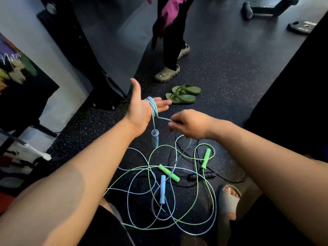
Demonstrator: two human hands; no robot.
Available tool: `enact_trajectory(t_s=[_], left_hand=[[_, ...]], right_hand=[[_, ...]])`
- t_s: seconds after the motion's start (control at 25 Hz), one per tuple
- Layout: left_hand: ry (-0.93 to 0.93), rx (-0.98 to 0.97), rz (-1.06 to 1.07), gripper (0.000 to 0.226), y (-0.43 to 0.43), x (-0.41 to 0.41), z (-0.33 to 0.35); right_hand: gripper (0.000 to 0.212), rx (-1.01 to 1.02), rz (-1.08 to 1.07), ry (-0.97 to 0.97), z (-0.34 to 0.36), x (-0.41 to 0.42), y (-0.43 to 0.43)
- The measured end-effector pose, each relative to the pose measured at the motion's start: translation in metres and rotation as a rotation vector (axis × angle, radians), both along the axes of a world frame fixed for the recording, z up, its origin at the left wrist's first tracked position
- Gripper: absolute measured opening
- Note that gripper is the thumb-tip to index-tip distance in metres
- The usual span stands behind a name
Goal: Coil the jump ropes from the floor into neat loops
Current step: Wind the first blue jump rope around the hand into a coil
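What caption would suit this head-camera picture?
Left hand wrapped in blue rope, right hand feeding it; green rope lies tangled on the floor.

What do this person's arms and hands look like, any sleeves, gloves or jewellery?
Both forearms are bare all the way up the picture, with no sleeves in view. The left hand and right hand wear no gloves, and no rings, watch or bracelets show. Nothing is marked on them.
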State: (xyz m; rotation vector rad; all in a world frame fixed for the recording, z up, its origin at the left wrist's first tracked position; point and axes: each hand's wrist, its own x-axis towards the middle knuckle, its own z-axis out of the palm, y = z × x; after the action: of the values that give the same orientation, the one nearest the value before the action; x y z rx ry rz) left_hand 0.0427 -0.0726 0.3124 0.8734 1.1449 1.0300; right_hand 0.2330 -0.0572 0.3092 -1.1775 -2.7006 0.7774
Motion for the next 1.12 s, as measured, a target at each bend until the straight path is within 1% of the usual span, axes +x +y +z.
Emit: enact_trajectory(t_s=[0.08, 0.16, 0.24, 0.32, 0.4, 0.48, 0.56, 0.68, 0.84, 0.92, 1.0, 1.12], left_hand=[[0.121, -0.043, -0.181, 0.127, 0.000, 0.003, -0.004], [0.172, -0.077, -0.416, 0.132, -0.004, 0.007, -0.003], [0.163, -0.135, -0.566, 0.124, -0.010, 0.011, 0.002], [0.114, -0.188, -0.619, 0.124, -0.013, 0.011, 0.008], [0.055, -0.198, -0.639, 0.124, -0.015, 0.010, 0.013], [-0.019, -0.193, -0.639, 0.121, -0.015, 0.010, 0.017], [-0.096, -0.182, -0.611, 0.117, -0.018, 0.010, 0.020], [-0.241, -0.153, -0.481, 0.117, -0.021, 0.010, 0.022], [-0.544, -0.077, -0.265, 0.119, -0.020, 0.008, 0.022], [-0.655, -0.012, -0.162, 0.121, -0.017, 0.006, 0.021], [-0.727, 0.053, -0.072, 0.122, -0.014, 0.004, 0.021], [-0.746, 0.104, 0.066, 0.123, -0.011, 0.000, 0.019]], right_hand=[[0.031, 0.147, 0.035, 0.029, 0.004, -0.001, -0.001], [0.029, 0.205, 0.047, 0.104, 0.009, 0.002, 0.000], [0.027, 0.260, 0.061, 0.214, 0.013, 0.008, 0.004], [0.030, 0.248, 0.025, 0.325, 0.014, 0.015, 0.010], [0.033, 0.197, -0.006, 0.404, 0.012, 0.019, 0.012], [0.031, 0.129, -0.026, 0.466, 0.008, 0.018, 0.013], [0.028, 0.042, -0.102, 0.510, 0.004, 0.019, 0.015], [0.033, -0.047, -0.210, 0.478, -0.007, 0.021, 0.018], [0.037, -0.212, -0.218, 0.387, -0.023, 0.012, 0.013], [0.037, -0.277, -0.209, 0.332, -0.028, 0.011, 0.009], [0.036, -0.329, -0.189, 0.246, -0.033, 0.011, 0.008], [0.030, -0.345, -0.133, 0.144, -0.031, 0.008, 0.002]])
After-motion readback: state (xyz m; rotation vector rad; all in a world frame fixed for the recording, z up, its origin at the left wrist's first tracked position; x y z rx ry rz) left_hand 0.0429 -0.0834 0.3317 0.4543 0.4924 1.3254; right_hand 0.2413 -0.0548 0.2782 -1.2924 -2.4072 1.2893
